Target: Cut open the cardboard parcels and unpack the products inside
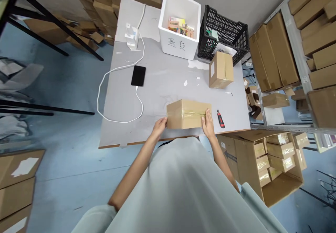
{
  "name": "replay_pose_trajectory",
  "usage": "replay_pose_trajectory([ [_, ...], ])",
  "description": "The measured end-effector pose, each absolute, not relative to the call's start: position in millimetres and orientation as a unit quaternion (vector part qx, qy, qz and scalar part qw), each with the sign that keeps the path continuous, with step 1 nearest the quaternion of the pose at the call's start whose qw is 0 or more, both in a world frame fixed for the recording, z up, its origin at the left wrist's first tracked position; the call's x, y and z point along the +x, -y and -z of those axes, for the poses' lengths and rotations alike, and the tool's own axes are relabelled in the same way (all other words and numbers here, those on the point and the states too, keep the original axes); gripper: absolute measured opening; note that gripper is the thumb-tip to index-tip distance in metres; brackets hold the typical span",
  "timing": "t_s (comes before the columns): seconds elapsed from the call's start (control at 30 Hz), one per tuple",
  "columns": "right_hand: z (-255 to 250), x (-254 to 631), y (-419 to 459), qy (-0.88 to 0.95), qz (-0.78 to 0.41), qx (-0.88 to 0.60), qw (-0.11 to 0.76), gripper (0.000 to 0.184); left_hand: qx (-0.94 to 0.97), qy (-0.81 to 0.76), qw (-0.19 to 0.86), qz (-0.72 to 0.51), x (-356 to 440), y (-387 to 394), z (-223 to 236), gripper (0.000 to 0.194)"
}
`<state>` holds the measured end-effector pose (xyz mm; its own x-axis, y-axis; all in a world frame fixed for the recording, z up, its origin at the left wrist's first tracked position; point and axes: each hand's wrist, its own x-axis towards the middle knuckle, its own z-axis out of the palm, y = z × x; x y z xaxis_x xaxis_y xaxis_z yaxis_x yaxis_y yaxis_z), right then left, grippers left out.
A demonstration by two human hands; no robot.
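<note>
A small taped cardboard box (193, 117) sits near the front edge of the grey table, held between both hands. At its left end, my left hand (159, 126) grips the side, its fingertips partly hidden. My right hand (208, 124) presses on the right end, fingers lying along the cardboard and thumb toward the front. Clear tape runs across the box, with a seam down its middle. Just right of my right hand lies a red and black utility knife (221, 119). Farther back on the right stands a second taped carton (222, 70) with a white label.
A white foam bin (178, 47) with small packages and a black plastic crate (223, 29) stand at the back. A phone (138, 76) lies left, its white cable looping to a power strip (132, 38). A large open carton (244, 156) of boxes stands right, beside shelving.
</note>
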<state>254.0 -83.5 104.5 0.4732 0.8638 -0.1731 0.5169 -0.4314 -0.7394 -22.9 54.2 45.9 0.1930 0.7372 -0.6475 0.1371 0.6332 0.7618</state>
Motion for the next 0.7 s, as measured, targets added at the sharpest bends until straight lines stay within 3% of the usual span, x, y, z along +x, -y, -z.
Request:
replay_pose_trajectory([
  [0.1,-122,273,92,0.384,-0.29,-0.808,0.34,0.12,0.376,-0.566,0.699,-0.225,-11,-48,-56,0.074],
  [0.33,-167,223,83,0.402,-0.305,-0.769,0.393,0.101,0.392,-0.516,0.729,-0.22,-4,-43,-79,0.084],
  [0.5,-176,200,72,0.385,-0.313,-0.763,0.414,0.106,0.432,-0.536,0.673,-0.272,-11,-43,-102,0.08],
  [0.7,-161,194,70,0.359,-0.362,-0.727,0.46,0.091,0.511,-0.567,0.583,-0.279,-40,-48,-124,0.06],
])
